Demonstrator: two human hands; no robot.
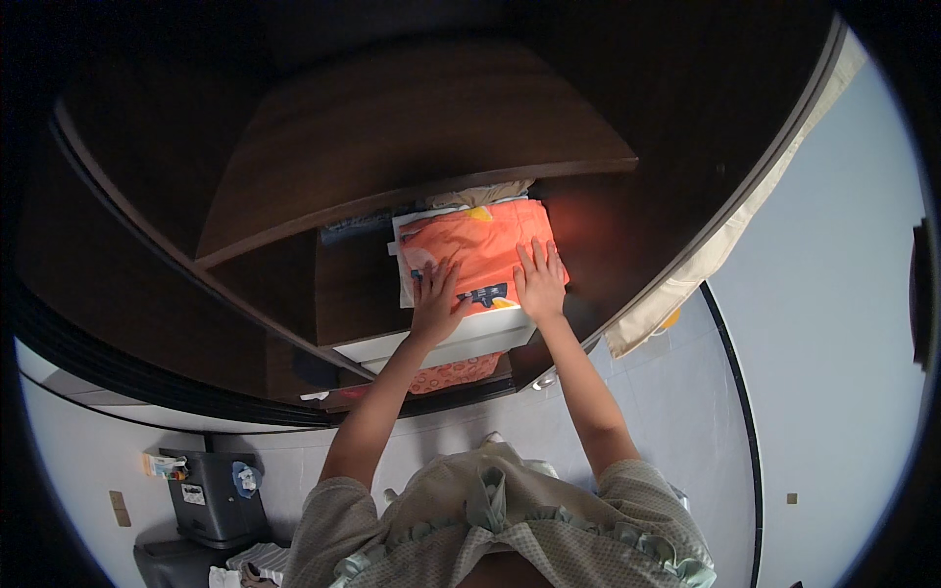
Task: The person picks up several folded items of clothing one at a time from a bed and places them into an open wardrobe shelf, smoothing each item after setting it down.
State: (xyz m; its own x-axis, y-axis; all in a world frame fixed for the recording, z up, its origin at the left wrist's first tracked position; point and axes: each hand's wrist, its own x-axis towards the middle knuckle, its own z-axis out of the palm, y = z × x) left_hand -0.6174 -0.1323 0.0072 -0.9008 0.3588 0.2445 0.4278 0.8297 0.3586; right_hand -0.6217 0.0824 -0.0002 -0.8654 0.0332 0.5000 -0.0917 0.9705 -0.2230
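A folded orange garment (485,242) with dark and yellow printed patches lies on a wardrobe shelf, on top of a white folded cloth (405,290). My left hand (438,303) rests palm down on its left front part, fingers spread. Toward the garment's right edge, my right hand (542,285) lies flat with its fingers slightly apart. Neither hand grips anything. Behind the orange garment are a tan folded cloth (478,195) and a blue denim piece (356,226), both partly hidden under the upper shelf.
A dark wooden shelf board (419,125) overhangs the garment. White drawer fronts (470,338) sit below, with a patterned reddish cloth (456,373) lower down. Beige fabric (684,283) hangs at the right. Dark grey bins (213,500) stand on the floor at lower left.
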